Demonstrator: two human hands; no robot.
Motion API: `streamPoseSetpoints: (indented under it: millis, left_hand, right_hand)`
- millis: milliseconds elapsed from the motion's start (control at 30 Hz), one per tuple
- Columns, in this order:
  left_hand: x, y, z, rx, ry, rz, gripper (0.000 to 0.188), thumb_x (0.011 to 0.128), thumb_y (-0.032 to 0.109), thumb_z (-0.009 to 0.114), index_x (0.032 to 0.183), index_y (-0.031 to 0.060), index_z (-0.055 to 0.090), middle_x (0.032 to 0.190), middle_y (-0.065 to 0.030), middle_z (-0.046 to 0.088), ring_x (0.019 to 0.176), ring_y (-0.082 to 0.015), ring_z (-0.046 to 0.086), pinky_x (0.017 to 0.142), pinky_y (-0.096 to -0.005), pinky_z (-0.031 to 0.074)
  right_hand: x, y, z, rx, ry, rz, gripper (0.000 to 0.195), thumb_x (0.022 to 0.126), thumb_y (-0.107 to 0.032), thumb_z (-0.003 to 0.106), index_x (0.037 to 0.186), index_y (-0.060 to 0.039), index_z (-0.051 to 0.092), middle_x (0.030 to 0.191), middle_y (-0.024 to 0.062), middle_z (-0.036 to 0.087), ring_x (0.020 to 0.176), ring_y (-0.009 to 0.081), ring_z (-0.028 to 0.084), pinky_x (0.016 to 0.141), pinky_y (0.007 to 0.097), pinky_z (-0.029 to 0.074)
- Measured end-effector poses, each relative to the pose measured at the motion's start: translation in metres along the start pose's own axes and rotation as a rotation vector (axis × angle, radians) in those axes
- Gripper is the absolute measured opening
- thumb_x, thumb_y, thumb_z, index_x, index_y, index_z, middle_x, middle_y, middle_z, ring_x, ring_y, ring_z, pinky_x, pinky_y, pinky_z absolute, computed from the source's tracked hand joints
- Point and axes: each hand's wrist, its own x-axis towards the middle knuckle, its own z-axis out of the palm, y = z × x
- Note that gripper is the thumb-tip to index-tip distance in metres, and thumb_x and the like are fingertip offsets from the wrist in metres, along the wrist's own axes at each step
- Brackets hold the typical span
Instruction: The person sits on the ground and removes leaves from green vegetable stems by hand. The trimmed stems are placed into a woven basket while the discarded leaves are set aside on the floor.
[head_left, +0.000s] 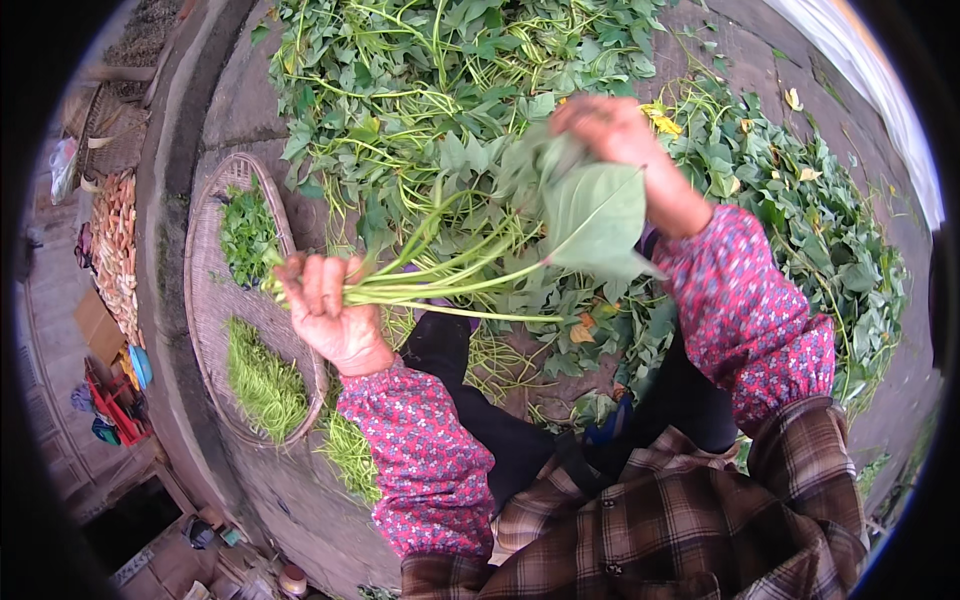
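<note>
My left hand (334, 315) is closed around a bunch of long green leaf stalks (442, 281), likely sweet potato, held above my lap. Their cut ends poke out past my fingers on the left. Broad green leaves (596, 217) sit at the other end of the bunch. My right hand (611, 139), blurred by motion, has its fingers curled at the far edge of these leaves and seems to grip them. Below both hands spreads a large heap of leafy vines (465, 82).
To the left lies a flat woven basket (206, 315) with green leaves (247, 232) and a bundle of bare stalks (262, 382). More stalks (352, 454) rest beside it. Another leaf pile (840, 247) is at right. Beyond a concrete ledge (169, 225) are corn cobs (114, 247) and a red crate (116, 405).
</note>
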Motion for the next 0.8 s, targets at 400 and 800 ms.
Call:
streamPoseSetpoints:
  millis: [400,800]
  left_hand:
    - [-0.022,-0.01,0.006,-0.073,0.048,-0.033,0.019,0.09,0.021,0.042,0.087,0.0058,0.053,0.051,0.0053,0.028,0.05,-0.0083,0.03,0.058,-0.0293,0.031]
    - [-0.068,-0.029,0.032,-0.08,0.179,0.008,0.019,0.091,0.027,0.043,0.083,0.0115,0.051,0.051,0.006,0.028,0.049,-0.0082,0.029,0.054,-0.0241,0.027]
  right_hand:
    - [-0.115,0.023,-0.258,-1.357,0.078,0.095,0.046,0.068,-0.02,0.067,0.109,-0.0036,0.055,0.099,0.0205,0.058,0.09,0.0319,0.057,0.082,0.0411,0.044]
    - [-0.132,-0.054,0.011,-0.818,-0.282,-0.714,0.006,0.069,-0.006,0.053,0.074,-0.0055,0.05,0.068,0.0084,0.045,0.072,0.0246,0.049,0.072,0.0354,0.036]
